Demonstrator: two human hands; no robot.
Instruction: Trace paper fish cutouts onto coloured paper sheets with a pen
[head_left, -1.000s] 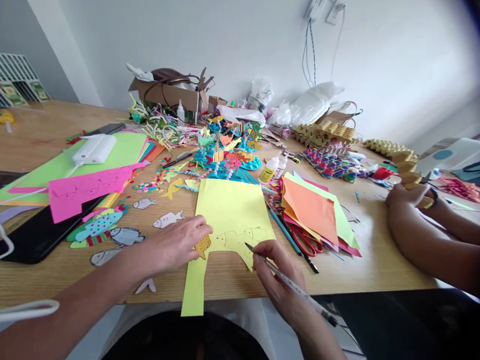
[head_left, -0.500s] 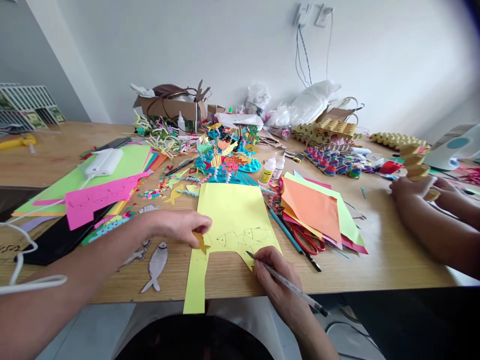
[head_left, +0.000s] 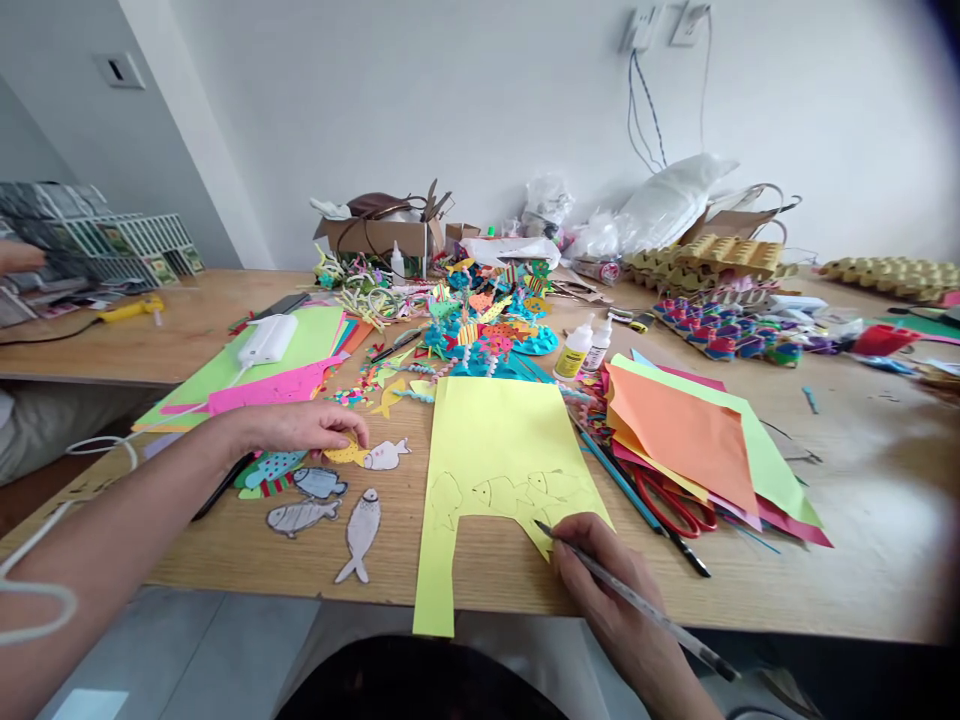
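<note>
My right hand point(head_left: 611, 570) grips a clear-barrelled pen point(head_left: 660, 622), its tip at the lower right part of a yellow paper sheet point(head_left: 502, 420). Outlines of several fish are drawn on that sheet, which has a piece cut out of its near side. To the left, my left hand point(head_left: 337, 425) has its fingers closed on a yellow paper fish point(head_left: 346, 453), low over the table. Touching or close beside it is a small white paper fish point(head_left: 386, 455). Grey paper fish point(head_left: 302, 516) and an upright-lying pale fish point(head_left: 363, 530) rest nearer to me.
Stacked coloured paper point(head_left: 679, 430), red scissors point(head_left: 667, 505) and pencils point(head_left: 619, 487) lie to the right. Glue bottles point(head_left: 574, 350) stand behind the sheet, near a colourful fish model point(head_left: 480, 325). A white charger point(head_left: 268, 340) with its cable sits on green paper at left.
My left hand has moved left from the yellow sheet to the other cut-out fish, taking the yellow fish along. The right hand stays at the sheet with the pen. The view has shifted left.
</note>
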